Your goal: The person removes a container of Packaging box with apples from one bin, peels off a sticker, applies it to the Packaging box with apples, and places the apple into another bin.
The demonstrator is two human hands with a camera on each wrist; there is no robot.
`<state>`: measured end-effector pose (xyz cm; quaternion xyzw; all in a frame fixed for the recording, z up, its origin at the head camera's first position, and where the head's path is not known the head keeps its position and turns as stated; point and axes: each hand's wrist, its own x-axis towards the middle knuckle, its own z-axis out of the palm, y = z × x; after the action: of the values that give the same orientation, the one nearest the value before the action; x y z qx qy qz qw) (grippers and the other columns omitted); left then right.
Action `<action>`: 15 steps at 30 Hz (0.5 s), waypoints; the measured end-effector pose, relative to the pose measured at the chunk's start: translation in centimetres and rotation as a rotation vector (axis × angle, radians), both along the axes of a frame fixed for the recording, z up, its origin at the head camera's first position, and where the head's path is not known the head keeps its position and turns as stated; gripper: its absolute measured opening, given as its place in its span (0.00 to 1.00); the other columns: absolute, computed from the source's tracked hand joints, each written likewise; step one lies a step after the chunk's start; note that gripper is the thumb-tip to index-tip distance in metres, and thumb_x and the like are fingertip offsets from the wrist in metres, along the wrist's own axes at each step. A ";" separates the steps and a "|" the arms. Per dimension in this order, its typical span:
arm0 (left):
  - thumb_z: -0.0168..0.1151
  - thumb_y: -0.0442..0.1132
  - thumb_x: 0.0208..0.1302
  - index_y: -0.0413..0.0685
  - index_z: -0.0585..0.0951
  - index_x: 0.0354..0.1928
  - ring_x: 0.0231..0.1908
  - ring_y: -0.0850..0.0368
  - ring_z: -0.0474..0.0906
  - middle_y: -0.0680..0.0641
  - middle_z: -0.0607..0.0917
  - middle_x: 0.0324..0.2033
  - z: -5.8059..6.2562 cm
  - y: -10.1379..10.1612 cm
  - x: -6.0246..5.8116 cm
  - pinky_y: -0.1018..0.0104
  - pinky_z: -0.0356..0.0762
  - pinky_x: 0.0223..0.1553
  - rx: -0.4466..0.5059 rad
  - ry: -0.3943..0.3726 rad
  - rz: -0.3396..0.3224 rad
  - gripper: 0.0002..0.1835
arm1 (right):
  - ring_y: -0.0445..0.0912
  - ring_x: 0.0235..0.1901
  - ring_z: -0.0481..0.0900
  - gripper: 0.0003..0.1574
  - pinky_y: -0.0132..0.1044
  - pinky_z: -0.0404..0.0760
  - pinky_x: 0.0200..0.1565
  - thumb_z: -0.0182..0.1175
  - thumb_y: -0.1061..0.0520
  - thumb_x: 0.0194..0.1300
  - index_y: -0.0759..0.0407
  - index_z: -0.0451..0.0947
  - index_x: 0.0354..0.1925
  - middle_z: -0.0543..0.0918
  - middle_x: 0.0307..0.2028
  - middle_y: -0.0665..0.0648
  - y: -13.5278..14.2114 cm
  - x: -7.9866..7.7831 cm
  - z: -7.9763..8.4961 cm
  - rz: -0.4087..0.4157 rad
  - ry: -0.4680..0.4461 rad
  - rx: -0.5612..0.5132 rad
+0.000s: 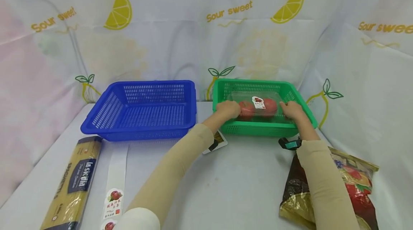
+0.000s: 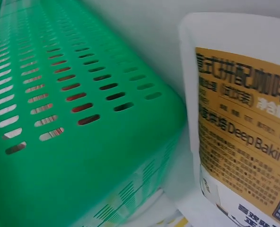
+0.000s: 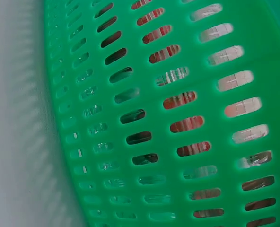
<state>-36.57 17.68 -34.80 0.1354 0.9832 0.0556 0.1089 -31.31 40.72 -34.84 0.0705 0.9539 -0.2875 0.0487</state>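
Inside the green basket [image 1: 258, 129] is a clear plastic box [image 1: 238, 96] of round red fruits [image 1: 269, 107], with a white fruit sticker [image 1: 259, 102] on its lid. My left hand [image 1: 227, 109] grips the box's left end with curled fingers. At the opposite end, my right hand [image 1: 291, 110] holds the box's right side. Both wrist views show the basket's slotted wall [image 2: 83, 156], with red patches showing through the slots; the hands are out of sight there.
A blue basket [image 1: 138, 133] stands left of the green one. Below it lie a spaghetti pack [image 1: 74, 183] and a sticker strip [image 1: 117, 172]. A white coffee pouch [image 2: 244, 113] is beside the green basket's near left corner. Shiny bags [image 1: 297, 194] lie under the right forearm.
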 end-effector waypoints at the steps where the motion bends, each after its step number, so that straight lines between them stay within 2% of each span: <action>1: 0.44 0.46 0.69 0.49 0.78 0.45 0.27 0.57 0.69 0.49 0.78 0.30 0.0 0.0 0.1 0.62 0.69 0.26 -0.008 0.016 -0.005 0.15 | 0.43 0.12 0.61 0.31 0.39 0.65 0.22 0.31 0.47 0.73 0.63 0.64 0.21 0.66 0.11 0.54 0.0 -0.1 0.0 0.011 -0.002 0.012; 5: 0.46 0.46 0.68 0.50 0.78 0.46 0.25 0.57 0.69 0.49 0.78 0.31 -0.1 -0.1 0.2 0.63 0.68 0.22 -0.026 0.056 -0.024 0.14 | 0.44 0.12 0.60 0.31 0.41 0.67 0.25 0.29 0.49 0.73 0.62 0.62 0.17 0.64 0.10 0.53 -0.2 -0.5 0.0 0.035 0.000 0.073; 9: 0.44 0.45 0.69 0.49 0.78 0.47 0.28 0.56 0.73 0.48 0.79 0.39 -0.2 -0.2 0.2 0.61 0.72 0.22 0.022 0.096 -0.009 0.15 | 0.48 0.17 0.65 0.32 0.45 0.69 0.30 0.29 0.49 0.73 0.66 0.65 0.21 0.68 0.14 0.56 -0.5 -0.6 0.1 0.041 0.012 0.115; 12: 0.40 0.45 0.71 0.43 0.74 0.54 0.34 0.53 0.77 0.47 0.80 0.42 -0.1 -0.1 0.3 0.59 0.76 0.26 0.055 0.165 -0.009 0.20 | 0.54 0.25 0.70 0.33 0.49 0.69 0.34 0.30 0.49 0.73 0.76 0.70 0.34 0.73 0.21 0.62 -0.3 -0.4 0.4 0.083 0.013 0.160; 15: 0.37 0.48 0.71 0.37 0.68 0.60 0.39 0.50 0.79 0.43 0.80 0.44 0.3 -0.1 0.5 0.59 0.77 0.34 0.005 0.272 -0.052 0.26 | 0.65 0.39 0.73 0.34 0.55 0.70 0.41 0.31 0.50 0.73 0.83 0.65 0.50 0.75 0.36 0.74 0.1 -0.4 0.5 0.125 0.009 0.201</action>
<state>-36.07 17.59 -34.54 0.1676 0.9849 0.0361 -0.0244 -31.69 40.82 -34.32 0.0142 0.9807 -0.1870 0.0547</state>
